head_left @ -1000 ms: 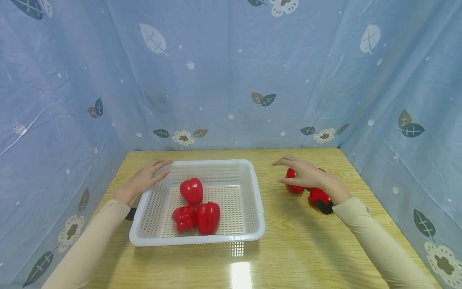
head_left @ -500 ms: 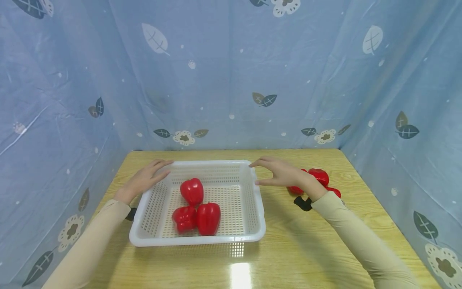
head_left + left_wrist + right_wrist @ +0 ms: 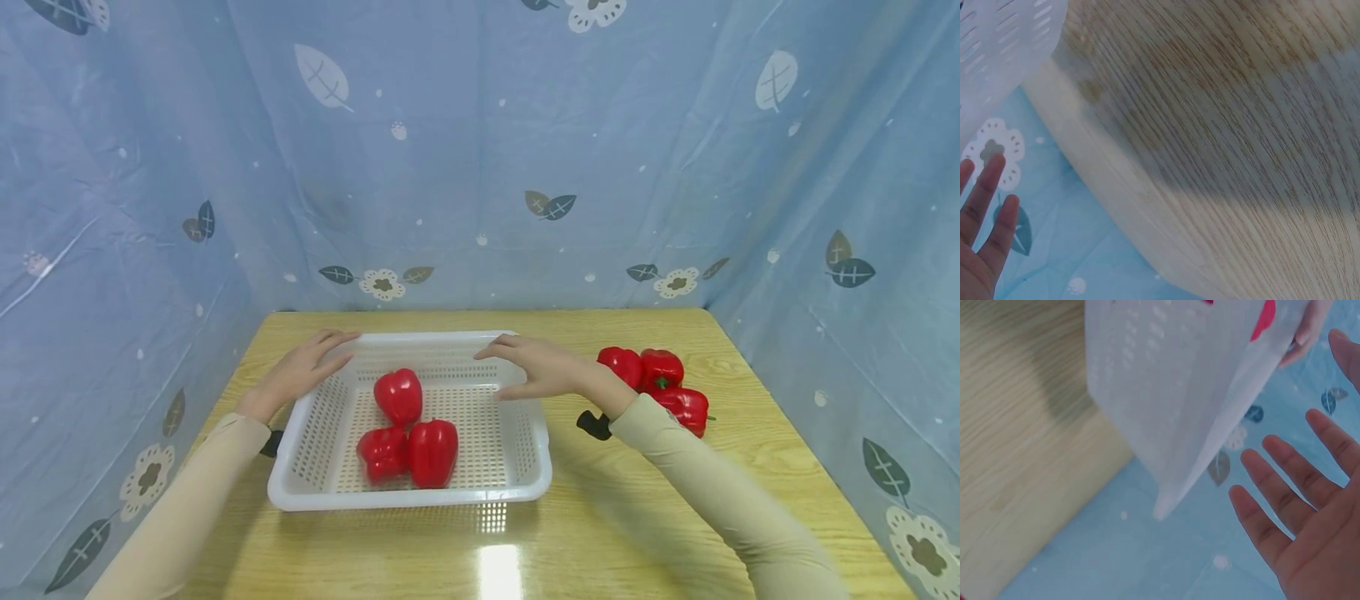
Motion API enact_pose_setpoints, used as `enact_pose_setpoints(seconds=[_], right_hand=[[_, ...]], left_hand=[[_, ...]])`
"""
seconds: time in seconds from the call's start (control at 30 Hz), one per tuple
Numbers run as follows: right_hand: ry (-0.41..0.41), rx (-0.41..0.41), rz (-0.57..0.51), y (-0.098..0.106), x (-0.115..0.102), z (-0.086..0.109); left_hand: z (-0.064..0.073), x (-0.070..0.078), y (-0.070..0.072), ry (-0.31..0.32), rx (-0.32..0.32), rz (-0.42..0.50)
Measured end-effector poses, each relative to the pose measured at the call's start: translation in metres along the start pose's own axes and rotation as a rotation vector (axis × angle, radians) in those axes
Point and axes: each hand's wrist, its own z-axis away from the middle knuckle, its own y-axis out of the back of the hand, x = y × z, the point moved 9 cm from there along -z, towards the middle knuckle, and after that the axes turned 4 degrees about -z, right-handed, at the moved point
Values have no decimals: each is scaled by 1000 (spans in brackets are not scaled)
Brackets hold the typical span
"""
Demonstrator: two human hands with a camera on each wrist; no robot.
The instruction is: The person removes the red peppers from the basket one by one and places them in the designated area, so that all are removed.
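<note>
A white plastic basket (image 3: 542,467) stands on the table with three red bell peppers in it: a back one (image 3: 398,397), a front left one (image 3: 384,456) and a front right one (image 3: 432,452). My left hand (image 3: 300,373) is over its back left corner, fingers extended; whether it touches the rim I cannot tell. Over the right end hovers my right hand (image 3: 543,367), holding nothing. In the right wrist view the spread fingers (image 3: 1279,490) show beside the basket wall. Three more red bell peppers lie on the table's right: a left one (image 3: 619,363), a back one (image 3: 662,367) and a front one (image 3: 686,408).
The wooden table (image 3: 592,517) ends at the back against a blue patterned curtain (image 3: 480,167), which also hangs along both sides. A black wrist-camera piece (image 3: 595,425) sticks out under the right wrist, in front of the loose peppers.
My right hand has moved left, from over the loose peppers to over the basket's right end, uncovering those peppers. The left hand and the peppers in the basket have stayed put.
</note>
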Motion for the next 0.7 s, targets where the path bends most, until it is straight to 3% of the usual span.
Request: enact_pose_setpoints(seconds=[0.4,0.7], right_hand=[[27,-133,-4,-34,-22,-26],[38,-226,37,-62,-31,-35]], left_hand=[[0,-3,-1,-8,7,-20],[-1,-2,-1,-7,10,-14]])
